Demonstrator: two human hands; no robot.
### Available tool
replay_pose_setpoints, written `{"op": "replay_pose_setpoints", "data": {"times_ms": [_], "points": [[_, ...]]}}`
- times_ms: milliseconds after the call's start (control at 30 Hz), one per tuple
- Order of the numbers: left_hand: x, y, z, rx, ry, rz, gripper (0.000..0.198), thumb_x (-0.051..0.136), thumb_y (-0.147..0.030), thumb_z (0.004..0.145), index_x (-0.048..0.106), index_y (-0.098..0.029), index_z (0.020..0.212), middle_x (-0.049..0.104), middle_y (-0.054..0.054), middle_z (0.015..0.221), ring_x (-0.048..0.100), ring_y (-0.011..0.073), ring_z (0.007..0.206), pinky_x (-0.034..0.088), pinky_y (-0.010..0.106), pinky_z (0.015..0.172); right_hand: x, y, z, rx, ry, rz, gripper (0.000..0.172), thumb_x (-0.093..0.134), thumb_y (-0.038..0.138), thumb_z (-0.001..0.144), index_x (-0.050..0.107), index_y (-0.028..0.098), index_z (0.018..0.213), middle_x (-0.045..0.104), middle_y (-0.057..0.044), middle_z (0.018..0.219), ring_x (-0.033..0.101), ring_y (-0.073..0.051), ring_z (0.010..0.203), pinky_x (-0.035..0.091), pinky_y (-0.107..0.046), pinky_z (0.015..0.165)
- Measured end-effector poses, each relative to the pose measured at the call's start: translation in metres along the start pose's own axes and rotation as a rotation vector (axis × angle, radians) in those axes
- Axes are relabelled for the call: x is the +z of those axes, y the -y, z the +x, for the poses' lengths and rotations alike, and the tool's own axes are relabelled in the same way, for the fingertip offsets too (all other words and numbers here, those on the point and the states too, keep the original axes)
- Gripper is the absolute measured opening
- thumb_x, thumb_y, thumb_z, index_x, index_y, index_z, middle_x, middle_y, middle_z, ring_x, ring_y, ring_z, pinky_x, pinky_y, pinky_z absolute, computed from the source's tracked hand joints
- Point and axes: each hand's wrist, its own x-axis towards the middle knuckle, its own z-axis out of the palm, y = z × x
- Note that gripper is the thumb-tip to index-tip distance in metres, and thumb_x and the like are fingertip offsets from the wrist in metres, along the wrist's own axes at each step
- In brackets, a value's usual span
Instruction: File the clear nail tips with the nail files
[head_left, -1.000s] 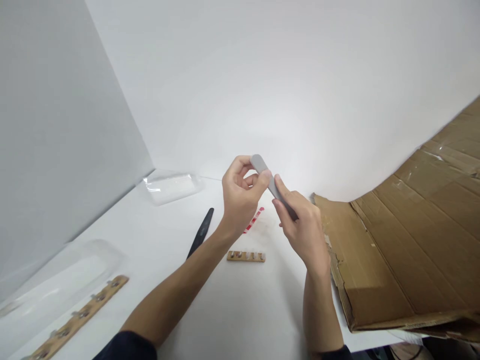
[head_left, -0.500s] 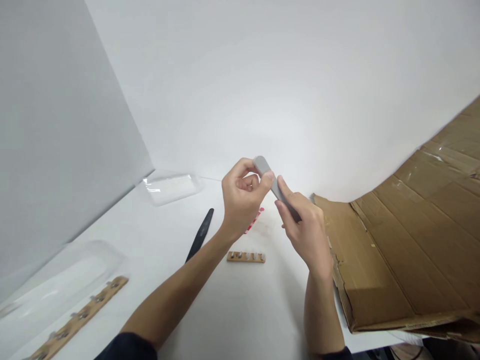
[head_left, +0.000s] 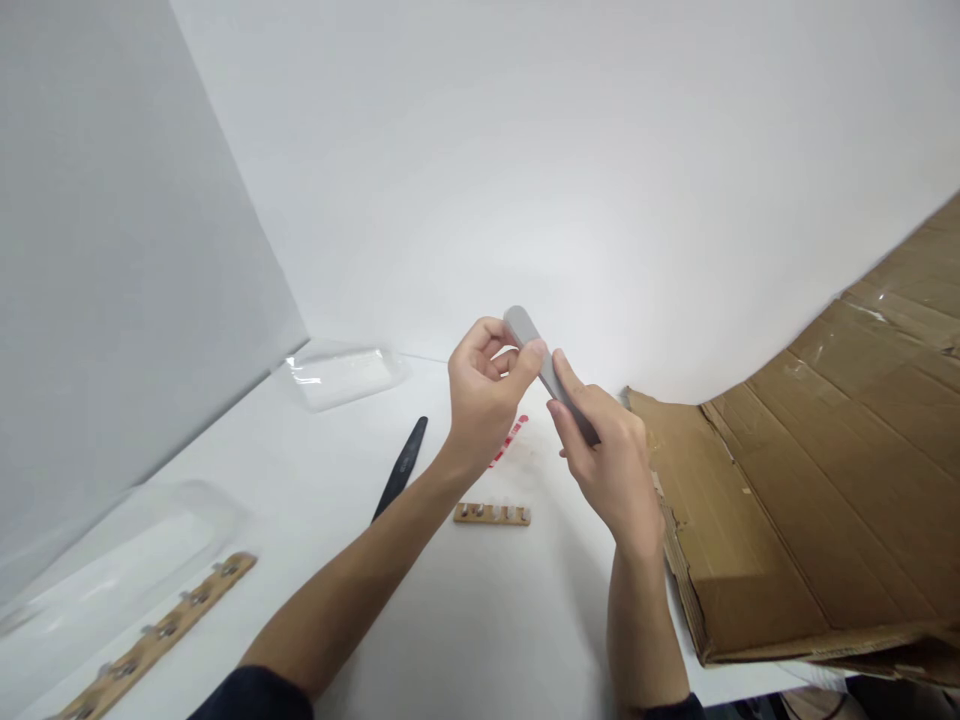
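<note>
Grey, long, round-ended bar (head_left: 551, 377), raised aslant above the white table (head_left: 450, 620): fingers of the left hand (head_left: 484, 390) pinch near its far end, those of the right hand (head_left: 611, 450) clamp its near end; apparently two-handed handling, the next move calling for coordinated grips

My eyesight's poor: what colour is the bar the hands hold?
The bar is grey; the head view shows it.

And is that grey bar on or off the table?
Off: the left hand and right hand hold the grey bar up above the white table.
</note>
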Motion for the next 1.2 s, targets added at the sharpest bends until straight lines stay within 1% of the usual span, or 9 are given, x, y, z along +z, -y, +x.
{"op": "replay_pose_setpoints", "data": {"times_ms": [167,367,567,700,800,867,1033,1100,1200], "points": [[0.0004,-0.0004,-0.0014,-0.001,-0.037,0.008,0.027,0.085,-0.029,0.079,0.06,-0.02,0.086,0.066,-0.001,0.084,0.042,0.0037,0.049,0.031,0.022,0.042,0.0011,-0.0015,0.0,0.004,-0.003,-0.017,0.048,0.049,0.029,0.111,0.055,0.034,0.158,0.058,0.004,0.075,0.055,-0.013,0.066,0.049,-0.026,0.063],[0.001,-0.0012,-0.0034,-0.006,-0.04,0.013,0.029,0.087,-0.032,0.079,0.062,-0.02,0.086,0.068,0.0,0.085,0.04,0.0031,0.046,0.026,0.022,0.036,0.0015,-0.0032,-0.0004,0.031,-0.001,0.029,0.049,0.051,0.028,0.11,0.054,0.035,0.158,0.058,0.003,0.08,0.056,-0.013,0.069,0.053,-0.026,0.065],[0.0004,-0.0019,-0.0001,-0.043,0.002,-0.004,0.041,0.094,-0.042,0.072,0.06,-0.02,0.077,0.06,-0.004,0.067,0.043,0.0049,0.049,0.033,0.021,0.041,0.001,-0.0053,-0.0022,0.048,-0.01,0.046,0.051,0.052,0.027,0.109,0.053,0.037,0.159,0.054,0.003,0.079,0.052,-0.013,0.068,0.056,-0.026,0.066],[0.001,-0.0026,0.0017,-0.032,0.019,-0.008,0.046,0.095,-0.047,0.07,0.057,-0.02,0.071,0.053,-0.005,0.06,0.044,0.0064,0.05,0.033,0.022,0.042,0.0014,-0.0057,-0.0028,0.043,-0.017,0.039,0.051,0.052,0.027,0.109,0.052,0.037,0.159,0.054,0.003,0.079,0.051,-0.013,0.068,0.055,-0.026,0.065],[0.002,-0.0026,0.0023,-0.046,0.029,-0.017,0.048,0.096,-0.049,0.069,0.058,-0.02,0.069,0.05,-0.005,0.058,0.041,0.0061,0.049,0.03,0.022,0.04,0.0014,-0.0056,-0.0027,0.041,-0.014,0.029,0.051,0.051,0.027,0.109,0.052,0.037,0.159,0.054,0.003,0.079,0.051,-0.013,0.068,0.054,-0.026,0.064],[0.0026,-0.0022,0.0023,-0.072,0.026,-0.034,0.05,0.097,-0.05,0.067,0.057,-0.02,0.069,0.049,-0.006,0.058,0.036,0.0047,0.047,0.026,0.022,0.038,0.0013,-0.0054,-0.0023,0.045,-0.013,0.016,0.051,0.051,0.027,0.11,0.052,0.037,0.16,0.055,0.003,0.079,0.051,-0.014,0.068,0.054,-0.026,0.063],[0.0033,-0.0026,0.0,-0.24,0.0,-0.132,0.053,0.099,-0.047,0.063,0.055,-0.02,0.072,0.048,-0.009,0.058,0.019,0.0009,0.043,0.014,0.022,0.036,0.0012,-0.0026,-0.0001,0.026,-0.043,-0.021,0.051,0.051,0.024,0.109,0.054,0.035,0.158,0.054,0.003,0.078,0.052,-0.013,0.066,0.05,-0.026,0.064],[0.0032,-0.0041,-0.0014,-0.277,-0.013,-0.154,0.051,0.099,-0.045,0.065,0.056,-0.02,0.076,0.048,-0.009,0.059,0.018,0.001,0.044,0.013,0.022,0.036,0.0016,-0.0011,0.0002,0.009,-0.045,-0.033,0.051,0.05,0.023,0.109,0.054,0.035,0.159,0.056,0.003,0.079,0.054,-0.013,0.067,0.049,-0.027,0.064],[0.0032,-0.0071,-0.0031,-0.271,-0.037,-0.171,0.046,0.099,-0.04,0.065,0.06,-0.02,0.08,0.049,-0.009,0.06,0.02,0.0017,0.044,0.015,0.023,0.036,0.0028,0.0003,0.0,-0.018,-0.059,-0.043,0.051,0.051,0.024,0.11,0.052,0.037,0.159,0.057,0.004,0.078,0.054,-0.013,0.066,0.048,-0.027,0.065]]}}
